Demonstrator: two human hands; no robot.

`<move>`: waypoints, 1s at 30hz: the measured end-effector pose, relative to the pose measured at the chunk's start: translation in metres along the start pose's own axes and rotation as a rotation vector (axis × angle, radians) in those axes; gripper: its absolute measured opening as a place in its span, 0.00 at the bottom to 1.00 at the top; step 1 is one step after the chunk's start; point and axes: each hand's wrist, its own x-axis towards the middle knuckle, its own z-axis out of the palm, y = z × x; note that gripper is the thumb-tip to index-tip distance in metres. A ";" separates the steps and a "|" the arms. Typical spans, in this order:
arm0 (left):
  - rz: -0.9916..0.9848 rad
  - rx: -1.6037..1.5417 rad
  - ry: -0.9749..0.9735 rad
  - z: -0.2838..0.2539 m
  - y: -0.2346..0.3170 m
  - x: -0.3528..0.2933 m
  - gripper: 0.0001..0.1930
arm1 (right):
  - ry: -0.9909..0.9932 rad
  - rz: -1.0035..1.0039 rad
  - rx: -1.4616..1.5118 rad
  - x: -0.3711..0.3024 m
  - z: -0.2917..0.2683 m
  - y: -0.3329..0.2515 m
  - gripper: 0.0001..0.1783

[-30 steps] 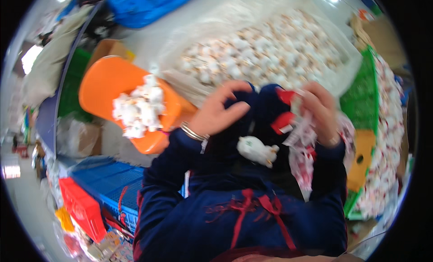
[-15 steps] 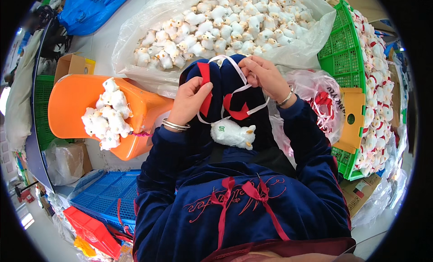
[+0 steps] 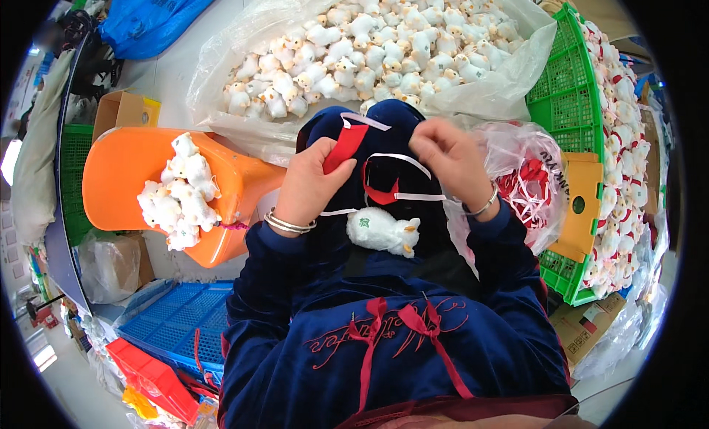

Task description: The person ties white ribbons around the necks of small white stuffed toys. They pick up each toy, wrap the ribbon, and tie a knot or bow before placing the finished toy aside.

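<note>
My left hand [image 3: 314, 179] pinches a small red cloth piece [image 3: 346, 147] with a thin white ribbon on it, held above my thigh. My right hand [image 3: 452, 157] hovers beside it with curled, slightly blurred fingers; whatever they hold, if anything, is hidden. Between my hands, a second red cloth piece [image 3: 380, 194] lies on my dark blue trousers, its white ribbons spread loosely. Just below that, a white plush animal [image 3: 382, 232] rests on its side in my lap, with a small green mark on its body.
Beyond my knees, a clear plastic sheet [image 3: 210, 82] holds a heap of white plush animals. Several more sit on an orange stool [image 3: 111, 178] at left. At right are a plastic bag [image 3: 528, 185] of red pieces and ribbons and a green crate [image 3: 569, 67] with plush toys.
My right hand has moved right and slightly down, away from the white ribbon it was near. The left hand still grips the red cloth piece, now raised and tilted to the right.
</note>
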 end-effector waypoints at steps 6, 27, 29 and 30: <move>0.061 0.111 -0.065 -0.001 0.030 -0.004 0.14 | 0.061 -0.036 0.272 0.000 0.034 -0.017 0.13; 0.139 -0.078 0.145 -0.033 0.001 -0.045 0.07 | -0.454 -0.177 -0.250 -0.101 0.027 -0.001 0.26; 0.269 0.028 0.173 -0.019 0.020 -0.049 0.08 | -0.437 -0.228 -0.207 -0.099 0.030 -0.008 0.20; 0.282 0.098 0.135 -0.014 0.031 -0.053 0.07 | -0.441 -0.237 -0.197 -0.098 0.031 -0.014 0.19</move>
